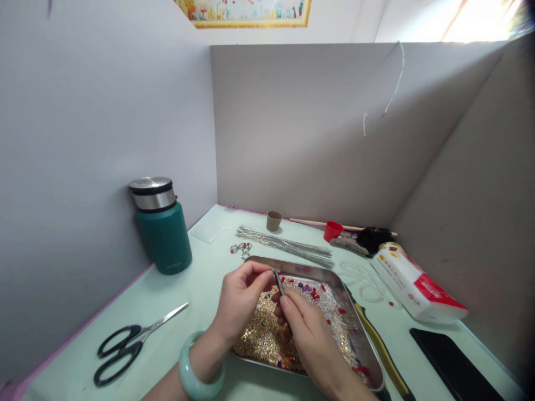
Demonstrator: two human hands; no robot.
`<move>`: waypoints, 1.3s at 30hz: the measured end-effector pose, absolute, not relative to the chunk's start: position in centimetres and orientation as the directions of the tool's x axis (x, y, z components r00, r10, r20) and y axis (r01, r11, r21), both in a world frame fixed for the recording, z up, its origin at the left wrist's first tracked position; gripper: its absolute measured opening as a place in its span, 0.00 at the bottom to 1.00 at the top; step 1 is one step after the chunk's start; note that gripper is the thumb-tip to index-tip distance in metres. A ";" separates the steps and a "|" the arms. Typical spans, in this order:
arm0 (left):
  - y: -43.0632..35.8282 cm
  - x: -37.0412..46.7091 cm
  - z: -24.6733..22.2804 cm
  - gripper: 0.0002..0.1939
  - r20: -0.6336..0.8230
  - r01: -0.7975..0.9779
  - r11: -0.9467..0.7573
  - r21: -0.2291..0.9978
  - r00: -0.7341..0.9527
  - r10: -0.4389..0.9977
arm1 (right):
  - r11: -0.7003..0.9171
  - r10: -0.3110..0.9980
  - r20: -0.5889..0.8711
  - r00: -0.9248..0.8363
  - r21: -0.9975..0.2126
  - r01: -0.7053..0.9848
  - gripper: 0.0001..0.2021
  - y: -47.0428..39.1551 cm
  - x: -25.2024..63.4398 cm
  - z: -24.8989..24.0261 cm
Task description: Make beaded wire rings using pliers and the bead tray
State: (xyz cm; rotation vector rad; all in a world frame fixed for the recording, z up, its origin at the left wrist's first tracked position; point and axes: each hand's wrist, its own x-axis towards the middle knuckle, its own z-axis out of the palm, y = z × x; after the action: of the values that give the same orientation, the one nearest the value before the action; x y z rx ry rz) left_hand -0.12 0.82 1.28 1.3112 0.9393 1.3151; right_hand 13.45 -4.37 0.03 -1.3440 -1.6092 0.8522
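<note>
My left hand (239, 298), with a pale green bangle (196, 365) at its wrist, is closed in a pinch above the left half of a metal tray. What sits between its thumb and fingertip is too small to make out. My right hand (307, 334) is wrapped around pliers (278, 281) with a slim, tapered metal tip. That tip meets the left fingertips; the handles are hidden in the palm. Below both hands, the tray (361, 328) holds gold and clear beads (267, 328) with scattered red and purple ones.
Black-handled scissors (140, 341) lie at left near a green bottle (165, 236). Behind the tray are thin metal wires (284, 242), a beaded wire piece (242, 249), a brown cup (274, 221) and a red cup (333, 230). A tissue pack (418, 284) and black phone (455, 362) are at right.
</note>
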 end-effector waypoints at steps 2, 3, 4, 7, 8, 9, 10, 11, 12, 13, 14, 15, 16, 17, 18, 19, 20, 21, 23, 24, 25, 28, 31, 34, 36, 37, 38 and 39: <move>0.8 -0.1 1.1 0.06 0.221 -0.118 -0.208 0.971 0.102 0.970 | 0.191 0.981 0.184 -0.059 -0.882 0.431 0.14 -4.3 13.4 0.0; 0.8 -0.1 0.9 0.06 0.230 -0.116 -0.218 0.969 0.101 0.968 | 0.197 0.980 0.192 -0.059 -0.870 0.451 0.14 -4.3 13.4 0.0; 0.9 0.0 0.8 0.06 0.237 -0.112 -0.225 0.968 0.099 0.967 | 0.209 0.977 0.203 -0.065 -0.858 0.470 0.14 -4.3 13.4 0.0; 0.9 0.1 0.3 0.06 0.246 -0.075 -0.241 0.968 0.083 0.966 | 0.253 0.966 0.248 -0.080 -0.824 0.507 0.12 -4.2 13.2 0.2; 0.9 0.2 0.2 0.06 0.248 -0.061 -0.243 0.968 0.078 0.966 | 0.262 0.963 0.256 -0.083 -0.818 0.513 0.12 -4.2 13.2 0.2; 0.9 0.2 0.2 0.06 0.245 -0.056 -0.242 0.969 0.074 0.967 | 0.265 0.962 0.261 -0.082 -0.815 0.514 0.12 -4.2 13.2 0.3; 0.9 0.2 0.3 0.06 0.238 -0.064 -0.233 0.970 0.073 0.969 | 0.263 0.962 0.260 -0.079 -0.818 0.511 0.12 -4.3 13.2 0.3; 0.9 0.3 0.4 0.06 0.224 -0.084 -0.218 0.972 0.078 0.971 | 0.257 0.964 0.253 -0.078 -0.826 0.502 0.13 -4.3 13.2 0.4; 0.9 0.3 0.5 0.06 0.209 -0.107 -0.200 0.974 0.084 0.974 | 0.253 0.966 0.246 -0.079 -0.836 0.487 0.14 -4.4 13.2 0.4; 0.8 0.3 0.6 0.06 0.197 -0.127 -0.185 0.974 0.090 0.976 | 0.250 0.967 0.240 -0.083 -0.847 0.470 0.14 -4.5 13.2 0.5; 0.8 0.3 0.7 0.06 0.191 -0.139 -0.177 0.974 0.091 0.977 | 0.246 0.969 0.232 -0.086 -0.857 0.453 0.14 -4.5 13.2 0.5; 0.7 0.3 0.8 0.05 0.191 -0.138 -0.178 0.974 0.087 0.978 | 0.241 0.970 0.226 -0.088 -0.864 0.442 0.14 -4.5 13.2 0.5; 0.7 0.3 0.9 0.05 0.198 -0.129 -0.187 0.974 0.079 0.977 | 0.238 0.971 0.223 -0.086 -0.866 0.439 0.14 -4.5 13.2 0.4; 0.7 0.3 0.9 0.05 0.208 -0.119 -0.198 0.973 0.070 0.976 | 0.240 0.970 0.228 -0.081 -0.862 0.447 0.14 -4.5 13.2 0.4; 0.7 0.3 0.9 0.05 0.217 -0.111 -0.209 0.972 0.063 0.974 | 0.245 0.968 0.238 -0.075 -0.854 0.460 0.14 -4.5 13.2 0.3; 0.7 0.3 0.8 0.05 0.224 -0.104 -0.217 0.971 0.060 0.973 | 0.256 0.965 0.254 -0.071 -0.842 0.476 0.13 -4.4 13.2 0.2; 0.7 0.3 0.8 0.05 0.229 -0.099 -0.223 0.970 0.059 0.972 | 0.272 0.959 0.273 -0.072 -0.826 0.493 0.13 -4.3 13.1 0.1; 0.7 0.3 0.7 0.05 0.235 -0.094 -0.229 0.969 0.056 0.970 | 0.288 0.954 0.291 -0.076 -0.811 0.509 0.12 -4.3 13.1 0.0; 0.7 0.3 0.5 0.05 0.242 -0.075 -0.238 0.968 0.049 0.969 | 0.303 0.948 0.309 -0.080 -0.790 0.533 0.11 -4.2 13.1 -0.1; 0.8 0.3 0.4 0.06 0.246 -0.059 -0.243 0.968 0.045 0.968 | 0.302 0.947 0.310 -0.079 -0.783 0.545 0.11 -4.2 13.1 -0.1; 0.8 0.3 0.3 0.06 0.251 -0.040 -0.250 0.967 0.038 0.967 | 0.298 0.948 0.309 -0.076 -0.778 0.554 0.11 -4.2 13.1 -0.2; 0.8 0.2 0.2 0.06 0.275 0.018 -0.275 0.961 0.020 0.961 | 0.288 0.952 0.297 -0.074 -0.785 0.549 0.12 -4.3 13.2 -0.2; 0.8 0.2 0.3 0.06 0.306 0.049 -0.306 0.951 0.019 0.952 | 0.296 0.951 0.296 -0.086 -0.797 0.527 0.12 -4.4 13.3 -0.1; 0.6 0.1 0.4 0.06 0.359 0.113 -0.358 0.927 0.018 0.933 | 0.310 0.945 0.314 -0.089 -0.779 0.545 0.11 -4.3 13.2 0.0; 0.4 0.0 0.5 0.06 0.392 0.152 -0.390 0.908 0.017 0.920 | 0.313 0.943 0.319 -0.091 -0.764 0.564 0.11 -4.3 13.2 0.0; 0.4 -0.1 0.6 0.06 0.407 0.166 -0.404 0.900 0.016 0.913 | 0.313 0.943 0.319 -0.094 -0.758 0.573 0.11 -4.3 13.1 0.0; 0.3 -0.1 0.6 0.06 0.422 0.178 -0.418 0.891 0.014 0.906 | 0.315 0.942 0.321 -0.097 -0.751 0.580 0.11 -4.2 13.1 0.0; 0.3 -0.1 0.6 0.06 0.439 0.190 -0.433 0.881 0.011 0.898 | 0.319 0.941 0.325 -0.099 -0.742 0.589 0.11 -4.2 13.1 -0.1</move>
State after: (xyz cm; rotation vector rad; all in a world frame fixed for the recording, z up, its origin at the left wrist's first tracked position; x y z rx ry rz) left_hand -0.10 0.28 0.65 1.6745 1.1249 1.4689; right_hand 13.10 -4.20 -0.10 -1.3684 -1.7923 0.5586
